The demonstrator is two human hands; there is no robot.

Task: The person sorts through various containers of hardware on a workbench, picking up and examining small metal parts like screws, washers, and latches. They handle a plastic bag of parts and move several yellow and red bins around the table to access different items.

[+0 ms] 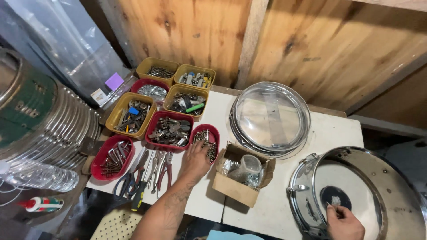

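Rough knotty plywood wall panels (pixel 191 31) rise beyond the hands, above a white painted worktable (pixel 338 131); clear plastic sheeting (pixel 58 40) hangs far left.

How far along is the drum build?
Done: drum shell stands bare on the table, its clear head and hoops set aside. In hand: left hand digs in the red tray of bolts; right hand rests on the shell rim. Left: head and hoops not yet mounted.

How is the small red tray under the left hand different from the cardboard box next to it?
The red tray is plastic with rounded corners and holds loose metal screws; the cardboard box is brown, square-edged, with open flaps, and holds a clear plastic cup. The left hand reaches into the tray, not the box. Both sit on the white table.
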